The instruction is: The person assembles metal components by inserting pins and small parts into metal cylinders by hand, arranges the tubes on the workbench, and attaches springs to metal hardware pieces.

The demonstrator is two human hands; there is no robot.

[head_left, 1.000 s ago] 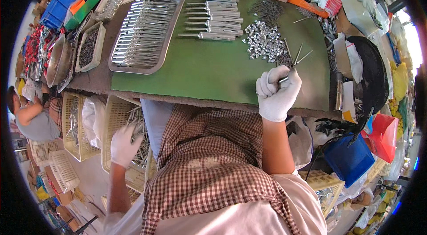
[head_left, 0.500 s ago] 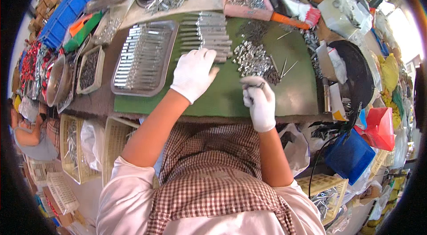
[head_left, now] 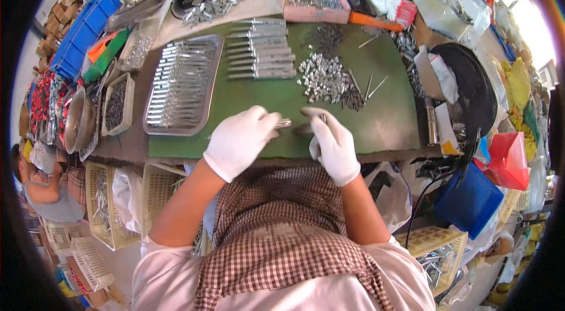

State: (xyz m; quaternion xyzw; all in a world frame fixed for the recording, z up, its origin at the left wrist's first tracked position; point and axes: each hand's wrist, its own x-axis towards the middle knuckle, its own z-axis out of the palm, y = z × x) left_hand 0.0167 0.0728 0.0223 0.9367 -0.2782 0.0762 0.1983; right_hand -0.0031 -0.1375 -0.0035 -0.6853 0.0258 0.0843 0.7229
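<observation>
My left hand [head_left: 242, 141], in a white glove, is closed around a slim metal rod [head_left: 283, 123], whose end sticks out towards my right hand. My right hand [head_left: 334, 145], gloved with dark-stained fingertips, has its fingers pressed together; what they hold is too small and blurred to name. The two hands face each other, a small gap apart, above the near edge of the green mat [head_left: 376, 128]. Beyond them lies a stack of similar metal rods [head_left: 262, 55]. Right of the stack are a pile of small silvery metal pieces [head_left: 322, 78] and a heap of dark pins [head_left: 325, 41].
A grey tray [head_left: 207, 112] with rows of metal rods stands left of the mat. Loose thin rods [head_left: 369, 86] lie right of the pile. At the back is a pink box [head_left: 288, 12] of small parts. A blue bin [head_left: 469, 202] stands at lower right. Another person [head_left: 47, 190] sits far left.
My left hand has drawn back from the rod stack towards me, bringing a rod. My right hand has shifted slightly left and nearer, so the hands are closer together.
</observation>
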